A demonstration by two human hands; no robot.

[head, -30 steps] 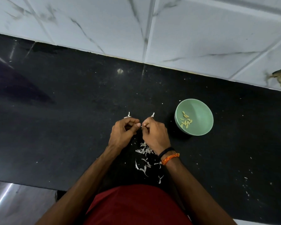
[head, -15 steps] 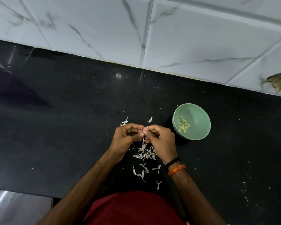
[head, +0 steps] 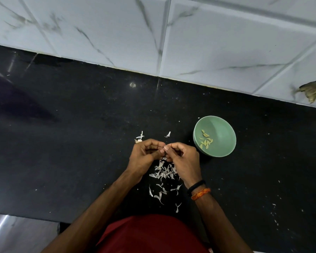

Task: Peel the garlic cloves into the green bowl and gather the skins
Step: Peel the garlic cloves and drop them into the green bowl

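Left hand (head: 144,155) and right hand (head: 183,159) up together over the black counter (head: 66,143), fingertips meeting at centre. Fingers of both curled in tight, thumbs and forefingers pinching at the same small pale bit between them, probably a clove (head: 165,147), though too small and too covered to call for certain. Knuckles of the left facing the camera's left, back of the right hand turned outward.

Directly beneath the hands, a loose scatter of skins (head: 162,173) on the counter, thickest just below the fingers, thinning out toward the red shirt (head: 150,234). Two more scraps (head: 168,134) lying beyond the hands, toward the wall, one of them just past the left knuckles.

Green bowl (head: 224,143) sitting near the right hand, just apart from it, upright on the counter. Peeled cloves (head: 205,140) inside, a small cluster toward the bowl's left side.

Black band (head: 196,185) and orange thread (head: 201,193) on the right wrist. White marbled tiles (head: 226,42) behind the counter, with a brownish patch (head: 311,91) on the tile at far right. White flecks dotted across the counter on the right.
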